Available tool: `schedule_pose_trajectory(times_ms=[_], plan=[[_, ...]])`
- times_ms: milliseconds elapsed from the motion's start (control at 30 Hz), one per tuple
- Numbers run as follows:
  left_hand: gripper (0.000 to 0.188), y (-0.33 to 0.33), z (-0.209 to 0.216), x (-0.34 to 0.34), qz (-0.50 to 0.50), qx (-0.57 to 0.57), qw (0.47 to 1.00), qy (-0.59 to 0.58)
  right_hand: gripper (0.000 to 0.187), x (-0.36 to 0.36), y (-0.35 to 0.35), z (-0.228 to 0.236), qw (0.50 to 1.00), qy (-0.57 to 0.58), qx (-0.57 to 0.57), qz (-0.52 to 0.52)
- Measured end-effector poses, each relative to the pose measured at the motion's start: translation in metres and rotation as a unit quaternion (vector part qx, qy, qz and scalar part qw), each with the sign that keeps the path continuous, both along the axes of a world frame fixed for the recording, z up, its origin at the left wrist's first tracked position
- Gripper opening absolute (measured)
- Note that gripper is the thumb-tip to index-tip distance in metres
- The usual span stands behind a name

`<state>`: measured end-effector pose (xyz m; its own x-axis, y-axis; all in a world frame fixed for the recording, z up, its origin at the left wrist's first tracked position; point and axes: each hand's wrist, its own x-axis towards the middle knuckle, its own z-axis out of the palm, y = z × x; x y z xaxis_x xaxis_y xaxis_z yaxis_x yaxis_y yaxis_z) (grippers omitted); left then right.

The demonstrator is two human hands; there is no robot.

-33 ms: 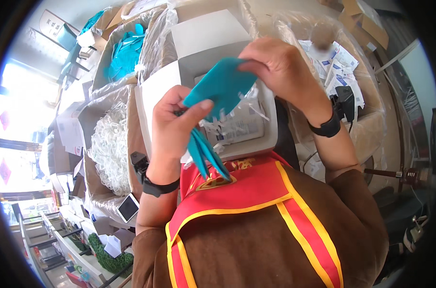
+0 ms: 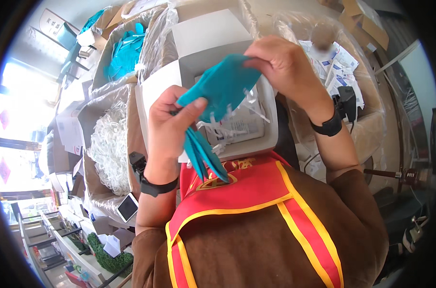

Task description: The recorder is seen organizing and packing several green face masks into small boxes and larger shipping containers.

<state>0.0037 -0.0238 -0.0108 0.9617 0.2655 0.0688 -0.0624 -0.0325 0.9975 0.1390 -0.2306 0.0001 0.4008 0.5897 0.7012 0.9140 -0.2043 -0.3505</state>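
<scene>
In front of my chest I hold a stack of thin, flexible teal pieces [image 2: 223, 86], with translucent white strips hanging along their lower edge. My left hand [image 2: 172, 115] is closed around the stack's left end, thumb on top. Below that grip, narrow teal ends with ridged edges [image 2: 203, 156] hang over my red apron [image 2: 237, 192]. My right hand [image 2: 280, 65] pinches the upper right corner between thumb and fingers. Directly underneath stands an open white box [image 2: 259, 141], with printed white packets [image 2: 244, 126] inside, partly hidden by the teal pieces.
At the left, a plastic-lined carton holds a heap of translucent white strips [image 2: 110, 149]. Behind it another carton contains more teal pieces [image 2: 127, 55]. To the right, printed packets [image 2: 340, 65] lie in a lined carton. A small dark-screened device [image 2: 127, 207] rests at the lower left.
My right hand has shifted slightly right with the corner, and my left hand slightly left. The teal pieces look more spread out, and several layers show at their upper edge.
</scene>
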Motion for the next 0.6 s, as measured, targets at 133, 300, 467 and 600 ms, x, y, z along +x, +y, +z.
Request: schedule_pose_trajectory(times_ms=[133, 300, 467, 600], plan=[[0.009, 0.037, -0.007, 0.006, 0.123, -0.075, 0.989, -0.017, 0.008, -0.009, -0.023, -0.002, 0.987, 0.159, -0.011, -0.019], [0.012, 0.057, -0.014, 0.013, 0.135, -0.089, 0.987, -0.024, 0.014, -0.018, -0.035, -0.013, 0.968, 0.173, -0.148, 0.107], [0.013, 0.033, -0.008, 0.009, 0.085, -0.091, 0.992, -0.03, 0.013, -0.019, -0.007, 0.015, 0.99, 0.077, -0.035, 0.117], [0.016, 0.022, 0.001, 0.004, 0.02, -0.071, 0.996, -0.049, 0.011, -0.014, 0.017, 0.024, 0.97, 0.151, -0.042, 0.188]])
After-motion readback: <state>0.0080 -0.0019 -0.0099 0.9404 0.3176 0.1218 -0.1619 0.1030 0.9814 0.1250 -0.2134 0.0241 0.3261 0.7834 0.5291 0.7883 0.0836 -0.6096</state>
